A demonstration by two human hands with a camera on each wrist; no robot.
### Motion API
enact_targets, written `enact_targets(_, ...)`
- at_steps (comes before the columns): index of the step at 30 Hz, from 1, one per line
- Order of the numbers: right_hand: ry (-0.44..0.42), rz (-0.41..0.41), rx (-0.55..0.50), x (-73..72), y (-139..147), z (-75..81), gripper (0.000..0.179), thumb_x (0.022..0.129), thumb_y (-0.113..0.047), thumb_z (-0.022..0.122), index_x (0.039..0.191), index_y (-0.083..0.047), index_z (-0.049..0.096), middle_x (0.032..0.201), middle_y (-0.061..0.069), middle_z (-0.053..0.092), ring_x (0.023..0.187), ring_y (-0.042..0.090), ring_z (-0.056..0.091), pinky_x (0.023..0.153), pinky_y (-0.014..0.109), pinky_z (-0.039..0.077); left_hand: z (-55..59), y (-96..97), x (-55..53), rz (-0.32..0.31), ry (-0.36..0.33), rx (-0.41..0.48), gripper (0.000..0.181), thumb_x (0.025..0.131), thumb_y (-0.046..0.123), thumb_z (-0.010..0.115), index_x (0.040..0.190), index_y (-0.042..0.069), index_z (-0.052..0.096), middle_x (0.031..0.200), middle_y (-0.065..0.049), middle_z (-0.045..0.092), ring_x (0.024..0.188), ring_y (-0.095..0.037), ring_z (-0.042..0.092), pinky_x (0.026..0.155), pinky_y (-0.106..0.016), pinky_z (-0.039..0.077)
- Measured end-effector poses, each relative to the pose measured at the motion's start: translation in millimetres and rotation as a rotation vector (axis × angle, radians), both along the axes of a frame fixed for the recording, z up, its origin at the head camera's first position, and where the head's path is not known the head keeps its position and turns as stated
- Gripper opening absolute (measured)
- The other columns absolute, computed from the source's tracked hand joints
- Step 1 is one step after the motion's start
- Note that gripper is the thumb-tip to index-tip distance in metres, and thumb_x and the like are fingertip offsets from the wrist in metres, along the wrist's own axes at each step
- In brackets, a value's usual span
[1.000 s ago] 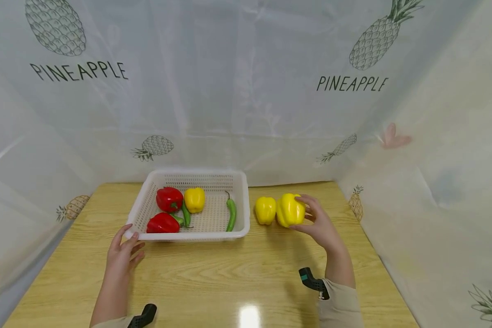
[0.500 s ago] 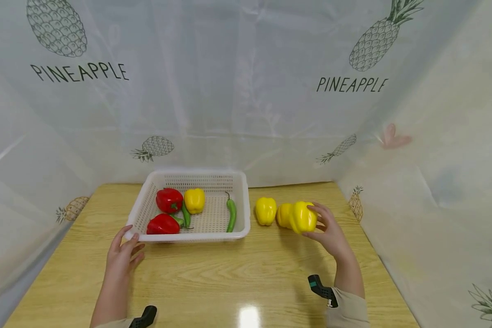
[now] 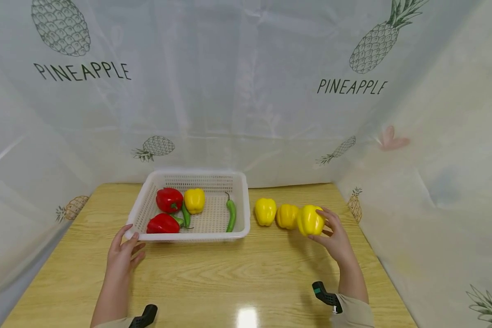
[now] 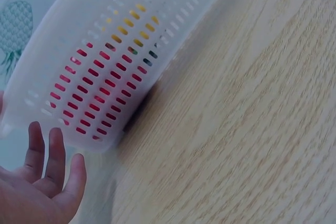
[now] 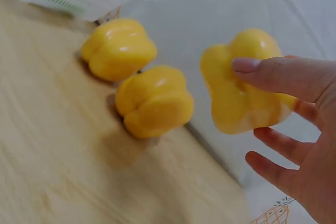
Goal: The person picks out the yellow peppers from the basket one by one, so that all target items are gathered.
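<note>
My right hand (image 3: pixel 337 240) grips a yellow bell pepper (image 3: pixel 310 220) above the wooden table (image 3: pixel 229 278), opened to its width, near two others (image 3: pixel 287 216); my left hand (image 3: pixel 120 255) pinches the white basket (image 3: pixel 197 236) at its corner.

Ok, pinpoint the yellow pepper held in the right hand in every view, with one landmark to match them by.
Head: held yellow pepper, right of centre, in the right hand.
Left wrist: not in it.
Right wrist: right of centre, just above mid-height.
Shared landmark: white basket, top left in right wrist.
</note>
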State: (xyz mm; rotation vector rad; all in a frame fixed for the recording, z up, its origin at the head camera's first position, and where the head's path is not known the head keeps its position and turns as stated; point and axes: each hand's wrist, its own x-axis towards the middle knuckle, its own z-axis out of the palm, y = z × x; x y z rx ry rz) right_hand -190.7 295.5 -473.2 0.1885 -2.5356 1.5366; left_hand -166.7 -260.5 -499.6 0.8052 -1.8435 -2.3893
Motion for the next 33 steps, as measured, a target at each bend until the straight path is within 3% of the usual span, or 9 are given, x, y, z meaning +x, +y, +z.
enact_targets(7,-0.023,-0.018,-0.012,-2.5,4.8,-10.3,0.073,0.081,-0.003,0.079,0.143,-0.002,0.041,0.155,0.019,0.019,0.127,0.049,0.037,0.096,0.063,0.038,0.8,0.8,-0.7,0.004,0.015,0.026,0.05,0.097,0.032,0.06,0.142,0.035,0.038,0.094,0.017,0.059,0.084,-0.006,0.064,0.074,-0.026,0.055)
enact_targets(17,0.003,-0.057,0.004,-7.6,17.4,-28.6,0.072,0.081,0.001,0.077,0.143,-0.001,0.041,0.155,0.02,0.02,0.123,0.049,0.042,0.096,0.06,0.04,0.6,2.6,-2.1,0.019,-0.011,0.071,0.051,0.097,0.034,0.06,0.142,0.038,0.037,0.098,0.015,0.058,0.086,-0.006,0.063,0.076,-0.025,0.054)
enact_targets(25,-0.043,-0.085,0.086,-13.4,21.8,-39.7,0.071,0.08,0.005,0.077,0.141,0.001,0.042,0.151,0.024,0.023,0.118,0.053,0.045,0.093,0.059,0.044,0.4,1.7,-1.9,0.011,-0.005,0.064,0.05,0.097,0.034,0.059,0.142,0.038,0.037,0.095,0.015,0.059,0.086,-0.007,0.063,0.075,-0.025,0.054)
enact_targets(33,-0.111,-0.099,0.103,-27.2,29.0,-50.3,0.072,0.08,0.004,0.077,0.141,0.0,0.039,0.152,0.023,0.018,0.122,0.054,0.038,0.097,0.058,0.041,-0.9,1.4,-1.6,-0.004,0.024,0.055,0.053,0.096,0.036,0.061,0.142,0.038,0.037,0.097,0.013,0.057,0.087,-0.006,0.064,0.075,-0.025,0.054)
